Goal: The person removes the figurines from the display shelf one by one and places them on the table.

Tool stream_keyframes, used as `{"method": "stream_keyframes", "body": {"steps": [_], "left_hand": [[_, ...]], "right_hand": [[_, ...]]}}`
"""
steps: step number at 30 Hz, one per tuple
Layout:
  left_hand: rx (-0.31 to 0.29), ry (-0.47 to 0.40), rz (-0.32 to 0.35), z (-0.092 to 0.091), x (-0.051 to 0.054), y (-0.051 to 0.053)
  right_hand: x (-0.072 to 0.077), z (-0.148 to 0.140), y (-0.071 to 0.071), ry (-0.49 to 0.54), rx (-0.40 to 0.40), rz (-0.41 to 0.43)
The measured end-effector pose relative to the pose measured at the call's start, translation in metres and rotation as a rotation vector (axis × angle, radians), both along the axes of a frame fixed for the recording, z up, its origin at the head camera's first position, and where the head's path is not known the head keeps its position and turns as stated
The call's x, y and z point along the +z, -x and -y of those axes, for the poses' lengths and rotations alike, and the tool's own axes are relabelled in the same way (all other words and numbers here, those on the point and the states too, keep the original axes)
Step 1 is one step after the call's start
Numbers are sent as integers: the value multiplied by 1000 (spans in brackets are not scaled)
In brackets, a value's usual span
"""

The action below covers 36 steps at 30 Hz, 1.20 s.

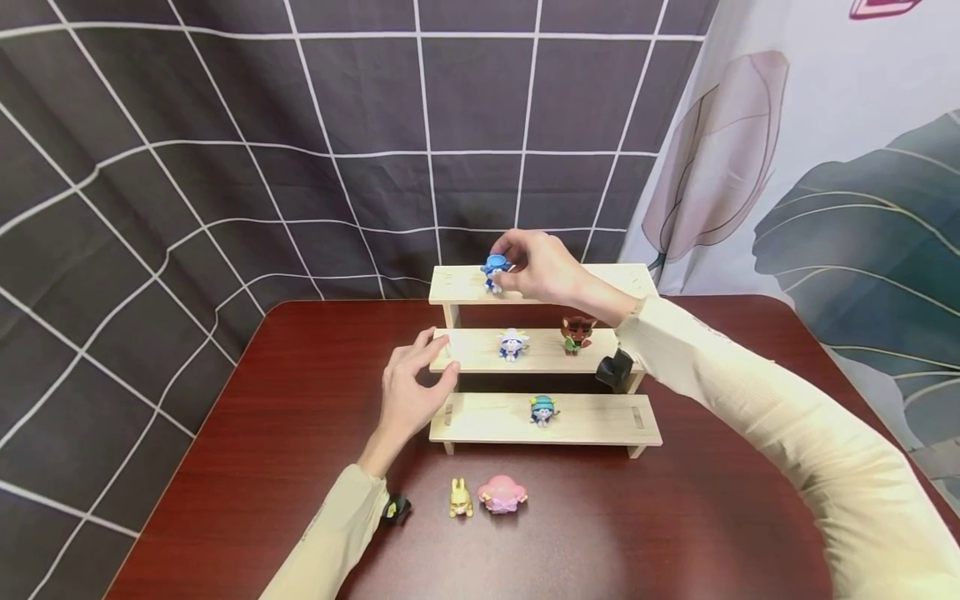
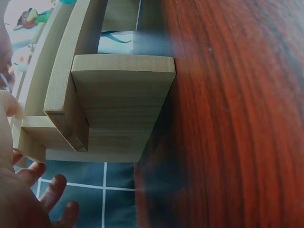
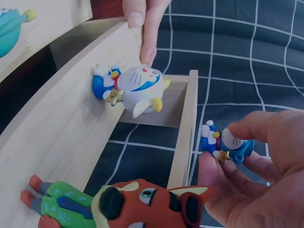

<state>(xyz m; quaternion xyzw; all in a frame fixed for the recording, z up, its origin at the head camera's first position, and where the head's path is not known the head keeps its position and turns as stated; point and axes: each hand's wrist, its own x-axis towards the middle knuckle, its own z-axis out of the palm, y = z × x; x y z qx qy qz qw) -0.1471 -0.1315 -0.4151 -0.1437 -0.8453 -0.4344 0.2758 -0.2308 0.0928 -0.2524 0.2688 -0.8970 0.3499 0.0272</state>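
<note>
Blue figurine (image 3: pixel 232 141) pinched in right fingers (image 3: pixel 251 127); only right wrist shows gold star (image 3: pixel 223 156).

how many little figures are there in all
6: blue figure held by the right hand at the top tier; white figure and fox figure on the middle tier; teal-hatted figure on the bottom tier; yellow figure and pink figure on the table.

Before a curtain (image 1: pixel 375 92), a figurine (image 1: pixel 495 262) is in the right hand (image 1: pixel 546 265) at the top tier (image 1: pixel 615 276) of a stand (image 1: pixel 495 433); a second figurine (image 1: pixel 512 344) sits left of a fox figurine (image 1: pixel 576 332) on the middle tier (image 1: pixel 480 360), a third figurine (image 1: pixel 542 407) on the bottom tier (image 1: pixel 600 421). In front, on the table (image 1: pixel 225 467), a rabbit figurine (image 1: pixel 460 500) is left of a fourth figurine (image 1: pixel 502 492).
</note>
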Motion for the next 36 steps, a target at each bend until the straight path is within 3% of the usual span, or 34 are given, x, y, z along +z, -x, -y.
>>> {"method": "stream_keyframes", "body": {"steps": [12, 17, 36], "left_hand": [[4, -7, 8, -1, 1, -1], [6, -7, 1, -1, 1, -1], [2, -9, 5, -1, 1, 0]], "right_hand": [[4, -5, -18, 35, 59, 1], [6, -7, -25, 41, 64, 24], [9, -22, -47, 72, 70, -12]]}}
